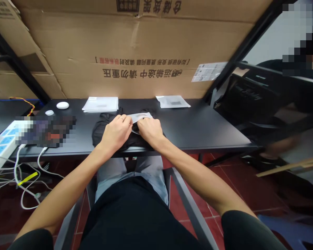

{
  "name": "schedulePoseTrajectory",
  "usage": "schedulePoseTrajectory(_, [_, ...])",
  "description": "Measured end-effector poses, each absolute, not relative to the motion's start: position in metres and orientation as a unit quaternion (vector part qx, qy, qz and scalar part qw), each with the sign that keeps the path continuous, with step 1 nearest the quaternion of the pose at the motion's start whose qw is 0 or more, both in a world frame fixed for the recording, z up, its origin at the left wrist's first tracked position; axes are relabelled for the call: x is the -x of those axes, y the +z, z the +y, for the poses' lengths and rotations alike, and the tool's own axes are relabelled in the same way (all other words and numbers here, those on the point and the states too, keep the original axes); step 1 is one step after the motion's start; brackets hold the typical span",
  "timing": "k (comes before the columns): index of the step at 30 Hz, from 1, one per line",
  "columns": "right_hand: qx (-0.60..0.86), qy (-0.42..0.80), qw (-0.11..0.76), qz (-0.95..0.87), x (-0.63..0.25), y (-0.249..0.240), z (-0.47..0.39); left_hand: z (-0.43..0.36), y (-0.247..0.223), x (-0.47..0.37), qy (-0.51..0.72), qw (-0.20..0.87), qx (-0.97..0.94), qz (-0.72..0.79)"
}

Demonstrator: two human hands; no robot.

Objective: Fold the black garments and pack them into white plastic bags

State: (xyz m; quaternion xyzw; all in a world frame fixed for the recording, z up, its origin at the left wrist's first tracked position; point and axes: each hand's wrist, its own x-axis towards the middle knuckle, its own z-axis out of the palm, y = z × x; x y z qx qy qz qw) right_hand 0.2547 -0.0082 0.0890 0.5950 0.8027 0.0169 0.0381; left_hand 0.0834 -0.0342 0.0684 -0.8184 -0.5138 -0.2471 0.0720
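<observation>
My left fingers [126,122] and right fingers [144,125] are clenched on a pale, translucent packet [145,115]. I hold it over the crumpled black fabric [100,131] on the table [189,132].

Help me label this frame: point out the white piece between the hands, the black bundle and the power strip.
White piece [140,116], head view: its upper part.
Black bundle [132,140], head view: front middle.
Power strip [5,140], head view: socket face.

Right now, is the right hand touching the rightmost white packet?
No, the right hand is over the black bundle; tabletop shows between it and the packet.
</observation>
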Motion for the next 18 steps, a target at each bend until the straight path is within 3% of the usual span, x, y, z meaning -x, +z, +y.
schedulePoseTrajectory(5, [-0.524, 0.104, -0.007, 0.846, -0.273, 0.087, -0.037, -0.033, 0.061, -0.051, -0.318, -0.042, 0.768, -0.555])
schedulePoseTrajectory(9, [-0.428, 0.128, -0.018, 0.895, -0.295, 0.089, -0.054, -0.039, 0.059, -0.029, -0.296, -0.225, 0.691, -0.62])
schedulePoseTrajectory(13, [-0.298, 0.16, -0.089, 0.937, -0.292, 0.077, -0.046, -0.035, 0.053, -0.022, -0.289, -0.384, 0.65, -0.588])
schedulePoseTrajectory(18, [-0.222, 0.232, -0.144, 0.936, -0.259, 0.055, -0.024, -0.03, 0.051, -0.025, -0.331, -0.465, 0.634, -0.522])
